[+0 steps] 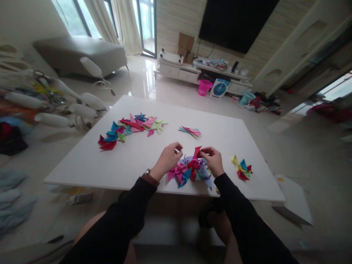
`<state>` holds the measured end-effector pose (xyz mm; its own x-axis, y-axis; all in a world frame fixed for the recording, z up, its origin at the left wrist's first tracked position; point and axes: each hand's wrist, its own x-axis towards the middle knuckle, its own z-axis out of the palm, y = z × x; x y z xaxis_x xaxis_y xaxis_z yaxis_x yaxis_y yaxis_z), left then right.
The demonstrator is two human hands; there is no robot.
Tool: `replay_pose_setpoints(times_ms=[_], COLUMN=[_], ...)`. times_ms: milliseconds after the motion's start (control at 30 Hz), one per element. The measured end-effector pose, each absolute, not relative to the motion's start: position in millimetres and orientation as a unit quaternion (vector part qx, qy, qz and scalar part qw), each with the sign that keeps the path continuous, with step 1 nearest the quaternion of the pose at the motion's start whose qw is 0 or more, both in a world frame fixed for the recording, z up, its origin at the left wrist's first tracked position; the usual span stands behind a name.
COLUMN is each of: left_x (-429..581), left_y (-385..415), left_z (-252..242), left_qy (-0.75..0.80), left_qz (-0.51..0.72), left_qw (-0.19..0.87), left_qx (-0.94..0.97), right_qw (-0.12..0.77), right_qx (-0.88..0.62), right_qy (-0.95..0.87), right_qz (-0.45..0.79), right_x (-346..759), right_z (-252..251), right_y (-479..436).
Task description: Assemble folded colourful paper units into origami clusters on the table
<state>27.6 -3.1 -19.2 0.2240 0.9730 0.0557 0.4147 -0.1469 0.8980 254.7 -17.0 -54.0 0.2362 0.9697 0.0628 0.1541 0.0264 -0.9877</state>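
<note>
My right hand [213,158] pinches a red folded paper piece [197,151] between thumb and fingers, holding it up over the near pile. That pile of folded paper pieces [189,170], in pink, red, blue and lavender, lies near the table's front edge. To the left, my left hand [169,157] hovers beside the pile with its fingers curved and a gap between thumb and fingertips. Nothing shows in it. Beyond both hands lies a small fanned stack of flat folded papers [191,132] in pink, teal and green.
The white table [148,157] also bears a long row of colourful folded papers [137,124] at the left and a small cluster [242,168] at the right. Past its left edge stands a lamp with white shades [86,110]. A white box [293,198] stands below the right corner.
</note>
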Motion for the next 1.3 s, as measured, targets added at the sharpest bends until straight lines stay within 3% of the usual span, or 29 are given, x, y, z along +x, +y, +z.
replay_pose_setpoints(times_ms=[267,400,567,867,1100,1300], left_x=[64,81,91,84,50,-28], left_y=[24,27,23,25,33,53], left_z=[-35,-39,-41,-51,-57,-71], left_qy=[0.516,0.511,0.509,0.503,0.535,0.677], left_qz=[0.321,0.314,0.298,0.299,0.292,0.199], left_qw=[0.392,0.399,0.399,0.385,0.345,0.224], left_qx=[0.691,0.693,0.702,0.713,0.714,0.672], right_qw=[0.436,0.305,0.193,0.106,0.13,0.195], right_qx=[-0.666,-0.73,-0.785,-0.809,-0.774,-0.712], right_qy=[-0.573,-0.602,-0.583,-0.576,-0.619,-0.674], right_qz=[0.196,0.105,0.081,0.05,-0.022,0.002], right_x=[343,409,465,481,474,411], right_z=[-51,-62,-90,-99,-86,-57], right_y=[-17,-31,-53,-58,-52,-39])
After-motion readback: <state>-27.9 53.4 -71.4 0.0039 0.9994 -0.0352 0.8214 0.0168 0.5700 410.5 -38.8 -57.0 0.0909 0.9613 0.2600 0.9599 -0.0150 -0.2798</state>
